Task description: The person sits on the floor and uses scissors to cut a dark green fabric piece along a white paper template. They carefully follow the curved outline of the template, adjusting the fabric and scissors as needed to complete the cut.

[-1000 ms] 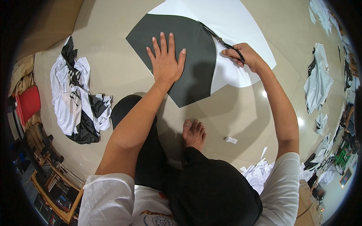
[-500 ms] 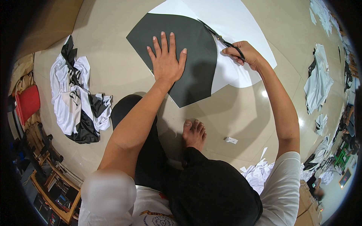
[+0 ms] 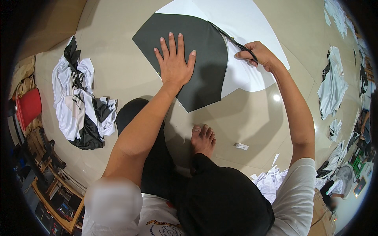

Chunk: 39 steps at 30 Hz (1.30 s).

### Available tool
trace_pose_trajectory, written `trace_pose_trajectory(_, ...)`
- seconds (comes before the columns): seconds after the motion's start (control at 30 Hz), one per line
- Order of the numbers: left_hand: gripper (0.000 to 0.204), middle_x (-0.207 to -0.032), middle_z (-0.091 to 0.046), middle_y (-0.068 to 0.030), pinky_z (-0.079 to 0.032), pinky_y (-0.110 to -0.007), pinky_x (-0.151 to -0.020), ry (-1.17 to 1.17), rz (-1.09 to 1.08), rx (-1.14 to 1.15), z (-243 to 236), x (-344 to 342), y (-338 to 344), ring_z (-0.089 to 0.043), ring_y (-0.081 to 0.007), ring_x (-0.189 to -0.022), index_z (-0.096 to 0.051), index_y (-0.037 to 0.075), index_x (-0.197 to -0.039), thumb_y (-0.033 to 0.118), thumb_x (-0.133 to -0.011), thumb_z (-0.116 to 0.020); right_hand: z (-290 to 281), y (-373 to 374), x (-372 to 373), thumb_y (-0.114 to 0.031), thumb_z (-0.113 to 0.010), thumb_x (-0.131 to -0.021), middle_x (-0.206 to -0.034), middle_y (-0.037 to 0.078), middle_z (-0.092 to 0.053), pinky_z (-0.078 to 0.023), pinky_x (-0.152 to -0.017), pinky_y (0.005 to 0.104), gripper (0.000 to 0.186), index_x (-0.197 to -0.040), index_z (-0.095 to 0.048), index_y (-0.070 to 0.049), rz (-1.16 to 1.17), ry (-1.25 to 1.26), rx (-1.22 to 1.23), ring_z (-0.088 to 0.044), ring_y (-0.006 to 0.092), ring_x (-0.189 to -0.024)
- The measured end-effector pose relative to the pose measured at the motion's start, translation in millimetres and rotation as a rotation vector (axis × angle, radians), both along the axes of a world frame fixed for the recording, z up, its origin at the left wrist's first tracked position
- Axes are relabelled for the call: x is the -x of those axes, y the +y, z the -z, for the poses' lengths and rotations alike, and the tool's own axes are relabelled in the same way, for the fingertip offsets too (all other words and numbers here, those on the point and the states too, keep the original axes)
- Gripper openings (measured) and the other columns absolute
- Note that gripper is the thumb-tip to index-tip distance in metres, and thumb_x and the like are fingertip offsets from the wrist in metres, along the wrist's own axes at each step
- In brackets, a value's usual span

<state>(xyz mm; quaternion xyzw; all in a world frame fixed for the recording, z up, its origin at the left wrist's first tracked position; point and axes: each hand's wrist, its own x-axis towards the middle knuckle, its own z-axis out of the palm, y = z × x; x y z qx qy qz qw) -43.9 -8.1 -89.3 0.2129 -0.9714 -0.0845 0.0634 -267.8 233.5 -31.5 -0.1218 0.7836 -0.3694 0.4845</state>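
Observation:
My left hand [image 3: 173, 65] lies flat with fingers spread on a dark grey panel [image 3: 208, 74], which rests on the tiled floor. Along the panel's curved right edge runs a pair of black scissors [image 3: 231, 41], its handles gripped in my right hand [image 3: 258, 55]. The blades point up and left, and they look nearly closed. White sheet material [image 3: 260, 23] borders the panel at the top and right, spreading under my right hand. Whether it is paper or fabric I cannot tell.
A heap of white and black cloth [image 3: 75, 102] lies to the left. A brown box [image 3: 51, 23] stands at upper left. White scraps [image 3: 269, 183] and a small white piece [image 3: 241, 146] are near my bare foot [image 3: 203, 141]. More cloth [image 3: 332, 86] lies far right.
The scissor blades have come together. My right hand has shifted slightly to the right, and the panel's right edge has moved a little. My left hand has stayed in place.

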Motion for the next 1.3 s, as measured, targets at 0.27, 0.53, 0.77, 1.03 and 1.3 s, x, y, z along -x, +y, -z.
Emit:
trace_pose_trajectory(0.27, 0.076, -0.179, -0.024, -0.0229, -0.012, -0.071, -0.13, 0.003, -0.006, -0.006, -1.4, 0.0, 0.3, -0.017, -0.0502, -0.165, -0.03, 0.01, -0.173, 0.055, -0.112, -0.04, -1.4, -2.1, 8.7, -0.039, -0.088, -0.087, -0.055, -0.003, -0.052, -0.031, -0.045, 0.0244, 0.042, -0.069, -0.062, -0.011, -0.057, 0.011, -0.039, -0.044, 0.0064, -0.044)
trace_pose_trajectory(0.53, 0.076, -0.179, -0.024, -0.0231, -0.011, -0.071, -0.13, -0.004, -0.003, -0.014, -1.6, -0.9, -0.8, -0.016, -0.0503, -0.165, -0.03, 0.01, -0.173, 0.056, -0.112, -0.04, -4.8, -18.2, 10.0, -0.05, -0.087, -0.081, -0.053, -0.002, -0.051, -0.029, -0.047, 0.0267, 0.047, -0.065, -0.062, -0.013, -0.05, 0.0, -0.024, -0.044, 0.0091, -0.045)
trace_pose_trajectory(0.77, 0.076, -0.179, -0.024, -0.0228, -0.012, -0.071, -0.13, -0.007, -0.002, -0.001, -1.8, -0.2, -0.2, -0.016, -0.0499, -0.165, -0.03, 0.01, -0.173, 0.056, -0.112, -0.04, -3.4, -18.6, 16.6, -0.041, -0.089, -0.085, -0.057, -0.003, -0.053, -0.031, -0.044, 0.0242, 0.042, -0.071, -0.065, -0.01, -0.054, 0.015, -0.023, -0.044, 0.006, -0.045)
trace_pose_trajectory(1.03, 0.076, -0.179, -0.025, -0.023, -0.012, -0.071, -0.13, -0.001, 0.0, -0.003, -2.5, -0.5, -0.5, -0.017, -0.0504, -0.165, -0.031, 0.01, -0.172, 0.055, -0.112, -0.041, -4.0, -17.8, 23.6, -0.035, -0.091, -0.081, -0.057, -0.003, -0.053, -0.031, -0.044, 0.0248, 0.038, -0.072, -0.065, -0.009, -0.116, 0.034, -0.046, -0.044, 0.0065, -0.045)
trace_pose_trajectory(1.3, 0.076, -0.178, -0.026, -0.0233, -0.013, -0.072, -0.129, 0.0, 0.004, 0.001, -2.4, -0.4, -0.6, -0.018, -0.0508, -0.164, -0.032, 0.009, -0.172, 0.055, -0.112, -0.04, -6.6, -18.1, 28.4, -0.038, -0.091, -0.084, -0.057, -0.003, -0.054, -0.032, -0.045, 0.0246, 0.04, -0.07, -0.066, -0.01, -0.108, 0.033, -0.056, -0.044, 0.0063, -0.045)
